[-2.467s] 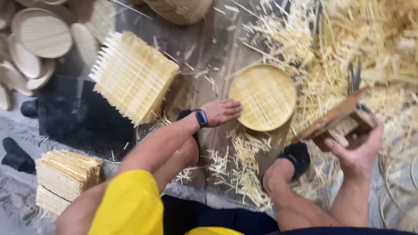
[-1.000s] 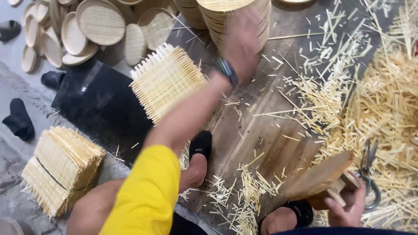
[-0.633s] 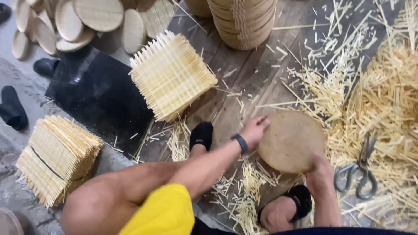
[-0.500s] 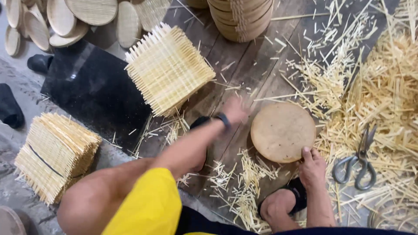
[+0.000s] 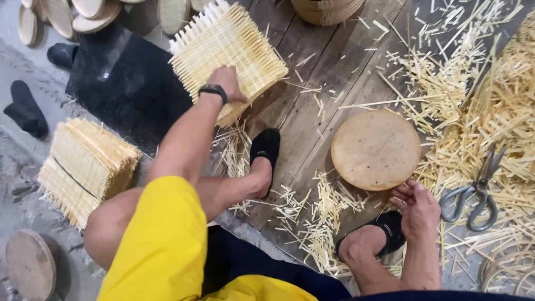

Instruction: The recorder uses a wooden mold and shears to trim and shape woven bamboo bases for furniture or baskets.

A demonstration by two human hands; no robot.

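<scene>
My left hand (image 5: 227, 82) rests on top of a stack of square woven bamboo mats (image 5: 225, 53) at the upper middle, its fingers curled over the near edge. A black band sits on that wrist. My right hand (image 5: 419, 207) lies open, palm up, just below a round wooden disc (image 5: 375, 148) that lies flat on the plank floor; it holds nothing. Large metal scissors (image 5: 478, 189) lie on bamboo scraps to the right of that hand.
A second bundle of woven mats (image 5: 86, 167) sits at the left. A black slab (image 5: 123, 78) lies beside the upper stack. Round woven lids (image 5: 67, 14) and a bamboo steamer (image 5: 326, 8) are at the top. Loose bamboo splinters (image 5: 490, 100) cover the right side. My slippered feet (image 5: 265, 147) rest on the planks.
My left hand let go of a round woven piece, swung back and now reaches the square mat stack. My right hand set the wooden disc flat and released it.
</scene>
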